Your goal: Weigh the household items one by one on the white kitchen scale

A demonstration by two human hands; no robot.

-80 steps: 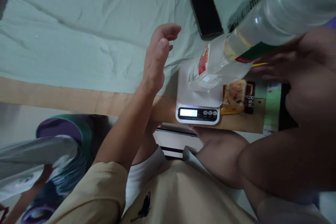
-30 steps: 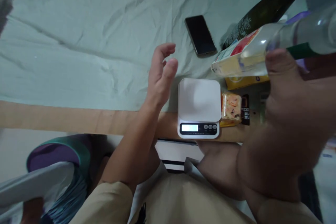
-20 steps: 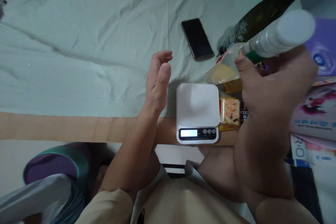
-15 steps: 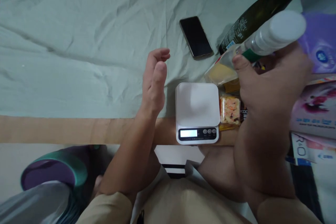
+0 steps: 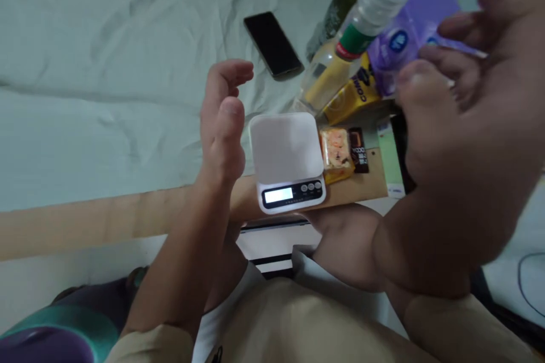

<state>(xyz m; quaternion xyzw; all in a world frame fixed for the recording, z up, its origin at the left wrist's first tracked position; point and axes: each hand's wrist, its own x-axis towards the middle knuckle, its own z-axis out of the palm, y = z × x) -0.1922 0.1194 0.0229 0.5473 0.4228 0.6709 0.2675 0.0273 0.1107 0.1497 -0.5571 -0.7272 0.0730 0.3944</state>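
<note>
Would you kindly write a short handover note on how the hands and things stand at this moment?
Left hand: open, raised edge-on just left of the scale, holding nothing.
Right hand: open, fingers spread, holding nothing, near the bottle.
Bottle: stands on the sheet behind the scale, cap on, beside a yellow packet.
Scale: platform bare, display lit.
Snack pack lies right of the scale; phone lies further back.

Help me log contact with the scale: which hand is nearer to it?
Left. The left hand hovers open just beside the white scale, on its left edge. The right hand is raised, open, farther off to its right.
</note>
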